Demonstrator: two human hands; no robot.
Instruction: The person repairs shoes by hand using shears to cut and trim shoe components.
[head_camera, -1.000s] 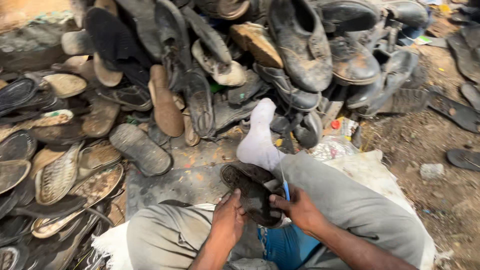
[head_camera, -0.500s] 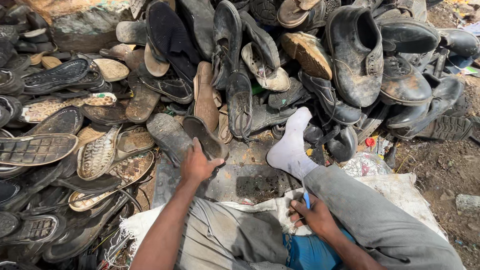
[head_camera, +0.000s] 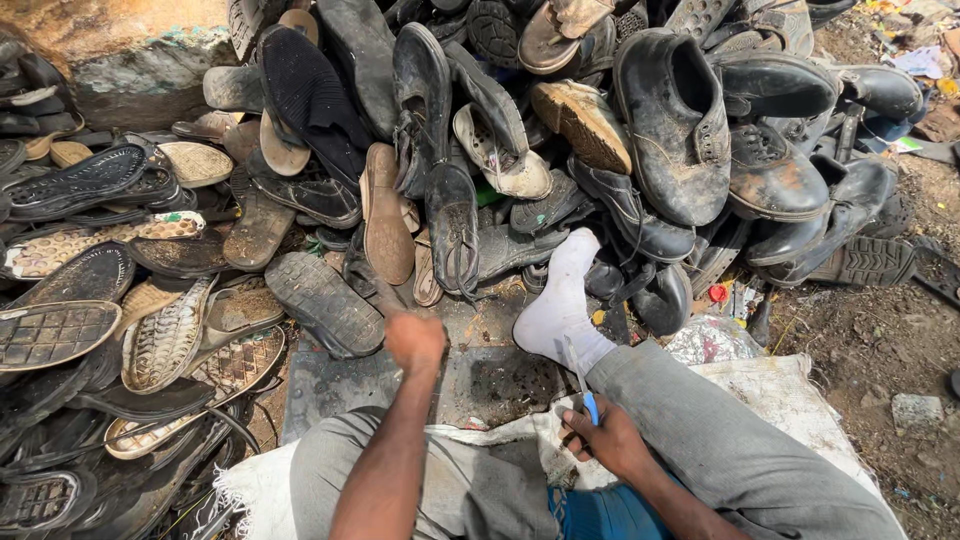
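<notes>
While left hand (head_camera: 414, 342) clenches a sole (head_camera: 385, 296), right hand (head_camera: 603, 436) grasping blue-handled knife (head_camera: 583, 385).

Person is sitting on a sack (head_camera: 790, 400) spread over the ground, legs forward. Shoe pile (head_camera: 560, 130) is lying ahead, running left to right across the far side. Loose soles (head_camera: 70, 320) are stacking up on the left, well apart from the sack's right edge. Flat slab (head_camera: 470, 370) is sitting between the knees, just before the pile. Socked foot (head_camera: 560, 300) is resting on the slab's right part, toes touching the pile. Left hand (head_camera: 415, 340) is reaching over the slab's left part, at a sole (head_camera: 322, 300) lying at the pile's near edge. Right hand (head_camera: 610, 440) is staying near the right knee, holding a bladed tool (head_camera: 580, 375) pointing toward the foot. Stone (head_camera: 915, 410) is lying far right on dirt.
</notes>
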